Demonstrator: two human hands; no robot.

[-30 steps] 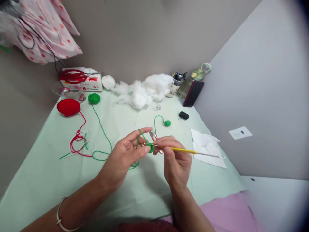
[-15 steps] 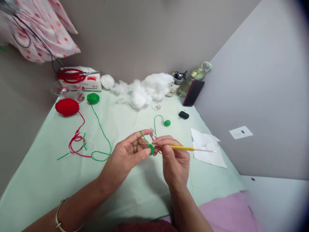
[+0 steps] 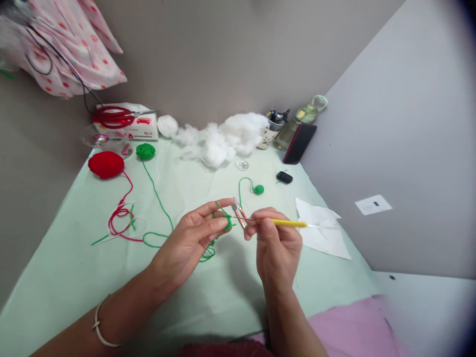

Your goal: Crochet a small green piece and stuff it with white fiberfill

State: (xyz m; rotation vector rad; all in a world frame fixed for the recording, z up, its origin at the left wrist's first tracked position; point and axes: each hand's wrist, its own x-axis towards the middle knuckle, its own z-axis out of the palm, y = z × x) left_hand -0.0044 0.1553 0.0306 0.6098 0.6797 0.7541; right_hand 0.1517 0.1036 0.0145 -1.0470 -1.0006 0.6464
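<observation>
My left hand (image 3: 193, 225) pinches a small round green crochet piece (image 3: 228, 223) between thumb and fingers, with green yarn running over the raised index finger. My right hand (image 3: 277, 238) is closed on a crochet hook with a yellow handle (image 3: 284, 222). The hook's thin metal tip points left, close to the green piece; whether it touches a stitch I cannot tell. Behind the hook lie small thread snips (image 3: 239, 212) with orange handles, partly hidden. Loose green yarn (image 3: 208, 255) hangs in loops below my left hand.
A red yarn ball (image 3: 106, 164) and a green yarn ball (image 3: 145, 151) sit at left, with tangled strands before them. White stuffing (image 3: 223, 139) lies at the back. A small green crocheted ball (image 3: 259, 189), a black object (image 3: 284, 177), a phone (image 3: 299, 144) and white paper (image 3: 320, 230) are at right.
My right hand has moved right with the crochet hook, drawing its tip back from the green piece. My left thumb and the piece have shifted slightly up and left; yarn loops now show below.
</observation>
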